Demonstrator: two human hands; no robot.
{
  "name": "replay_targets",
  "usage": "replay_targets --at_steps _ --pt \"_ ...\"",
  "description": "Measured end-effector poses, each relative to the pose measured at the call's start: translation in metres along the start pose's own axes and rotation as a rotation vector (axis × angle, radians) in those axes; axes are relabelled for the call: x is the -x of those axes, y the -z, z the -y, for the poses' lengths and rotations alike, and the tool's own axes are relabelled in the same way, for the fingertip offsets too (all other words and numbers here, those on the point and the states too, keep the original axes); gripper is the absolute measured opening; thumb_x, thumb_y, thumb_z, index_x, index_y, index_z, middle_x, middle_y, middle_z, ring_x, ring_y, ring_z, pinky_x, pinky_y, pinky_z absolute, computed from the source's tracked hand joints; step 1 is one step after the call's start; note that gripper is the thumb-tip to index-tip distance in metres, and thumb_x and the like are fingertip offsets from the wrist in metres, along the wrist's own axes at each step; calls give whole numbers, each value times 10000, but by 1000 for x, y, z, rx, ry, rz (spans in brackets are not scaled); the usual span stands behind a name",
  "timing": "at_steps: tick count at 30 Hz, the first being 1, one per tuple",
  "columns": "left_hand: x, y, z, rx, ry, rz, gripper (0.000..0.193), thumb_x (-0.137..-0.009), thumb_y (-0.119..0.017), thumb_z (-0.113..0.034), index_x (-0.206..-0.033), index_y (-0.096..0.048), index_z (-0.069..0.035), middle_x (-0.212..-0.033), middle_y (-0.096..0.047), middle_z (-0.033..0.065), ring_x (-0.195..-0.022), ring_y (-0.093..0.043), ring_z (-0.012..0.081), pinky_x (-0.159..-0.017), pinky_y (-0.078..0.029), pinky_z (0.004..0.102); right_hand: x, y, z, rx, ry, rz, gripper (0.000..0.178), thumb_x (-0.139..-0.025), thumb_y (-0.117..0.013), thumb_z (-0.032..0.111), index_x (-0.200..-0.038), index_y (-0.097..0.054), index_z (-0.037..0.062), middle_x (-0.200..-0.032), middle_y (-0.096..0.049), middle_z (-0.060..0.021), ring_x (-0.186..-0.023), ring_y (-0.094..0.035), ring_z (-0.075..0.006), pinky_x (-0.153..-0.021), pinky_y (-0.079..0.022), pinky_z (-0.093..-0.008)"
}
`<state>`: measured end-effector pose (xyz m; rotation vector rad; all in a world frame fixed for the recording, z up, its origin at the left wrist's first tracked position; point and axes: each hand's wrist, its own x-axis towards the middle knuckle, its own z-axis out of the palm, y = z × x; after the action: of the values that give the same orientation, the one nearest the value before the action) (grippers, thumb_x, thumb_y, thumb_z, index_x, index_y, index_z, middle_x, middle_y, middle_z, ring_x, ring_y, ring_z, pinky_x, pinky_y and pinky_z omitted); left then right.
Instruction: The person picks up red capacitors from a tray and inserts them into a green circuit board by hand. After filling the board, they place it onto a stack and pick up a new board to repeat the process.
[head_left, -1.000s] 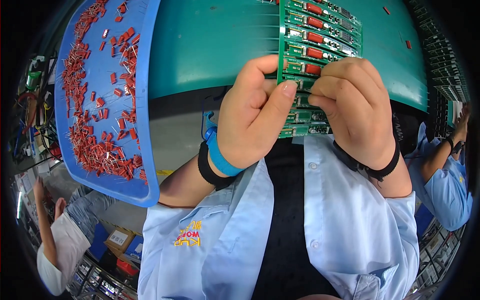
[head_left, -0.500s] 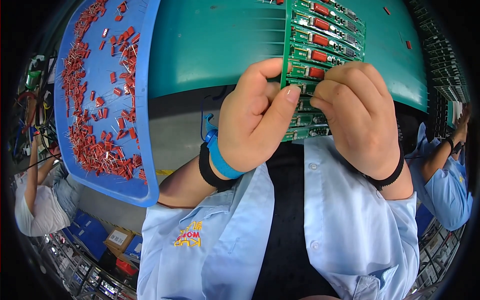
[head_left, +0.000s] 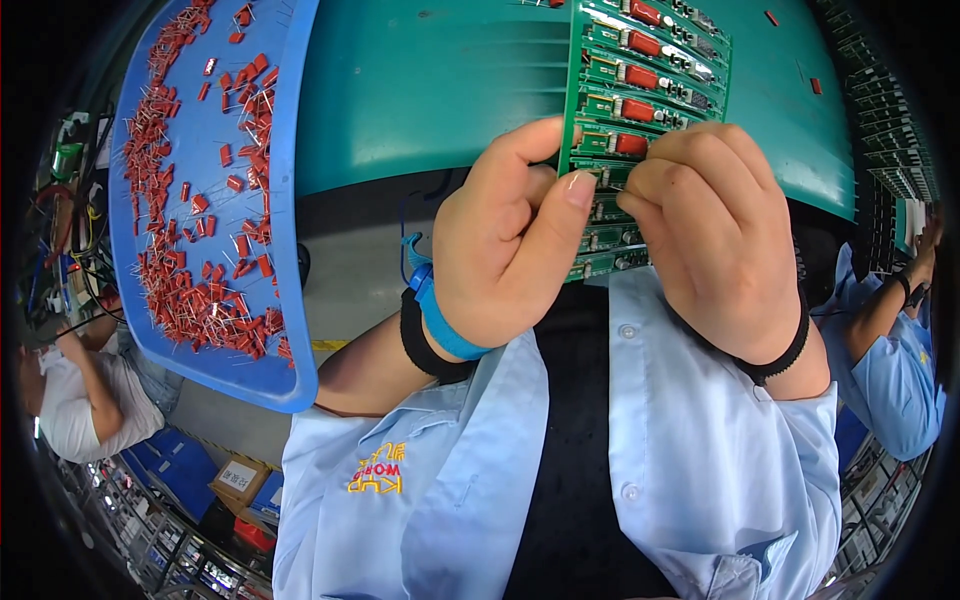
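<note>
L hand [head_left: 510, 230] is gripping PCB panel [head_left: 602, 78], overhanging worktop's [head_left: 430, 100] near edge; R hand [head_left: 712, 235] is bending over panel's rt side (can't tell if gripping anything). Blue tray [head_left: 280, 390] w/ red comps [head_left: 215, 310] is hiding worktop's left edge.

The circuit-board panel [head_left: 574, 75] is gripped along its left edge by the left hand [head_left: 510, 235]; its right side is covered by the curled right hand [head_left: 715, 240]. Red components [head_left: 640, 76] are seated across the panel's upper rows. Left of the panel, a blue tray [head_left: 285, 200] is strewn with loose red parts [head_left: 210, 305].
</note>
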<state>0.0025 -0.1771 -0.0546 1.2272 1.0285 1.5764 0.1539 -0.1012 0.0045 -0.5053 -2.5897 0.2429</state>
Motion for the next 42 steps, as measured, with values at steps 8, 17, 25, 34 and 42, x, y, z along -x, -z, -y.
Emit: replay_targets --at_steps 8,17,25,34,42 --pt "1 -1 -1 -68 -14 23 310 -906 -448 -10 -1206 -392 49 -699 -569 1 -581 -439 2 -521 -362 162 -2 -2 5 31 -7 -15 215 -603 -656 -36 -793 -556 -20 -803 -539 -115 -737 -521 -282 -634 -447 -341" --pt "-5 -9 -9 148 93 -120 320 -919 -423 -19 -1225 -353 43 -802 -599 39 -633 -477 12 -556 -380 163 -1 -4 11 -252 -246 -86 216 -645 -682 -62 -834 -591 -10 -811 -582 -107 -712 -565 -240 -621 -469 -299" --pt "-2 3 4 141 52 -16 302 -921 -438 -36 -1206 -370 38 -769 -588 24 -590 -416 -11 -523 -328 148 4 -6 1 -270 -176 -113 215 -658 -676 -96 -845 -600 -22 -820 -603 -113 -733 -596 -215 -640 -481 -269" --pt "-2 -1 6 148 80 -42 298 -915 -443 -25 -1201 -381 35 -739 -573 8 -570 -387 -15 -504 -306 153 6 -11 -6 -113 -37 -131 227 -624 -659 -91 -833 -604 -19 -796 -579 -115 -708 -575 -244 -612 -470 -297" --pt "-2 -1 8 143 111 -83 290 -910 -452 -20 -1188 -397 37 -735 -571 5 -573 -388 -16 -504 -306 153 6 -12 -10 -57 50 -46 243 -601 -646 -54 -836 -598 -15 -787 -559 -103 -680 -549 -244 -582 -456 -306"
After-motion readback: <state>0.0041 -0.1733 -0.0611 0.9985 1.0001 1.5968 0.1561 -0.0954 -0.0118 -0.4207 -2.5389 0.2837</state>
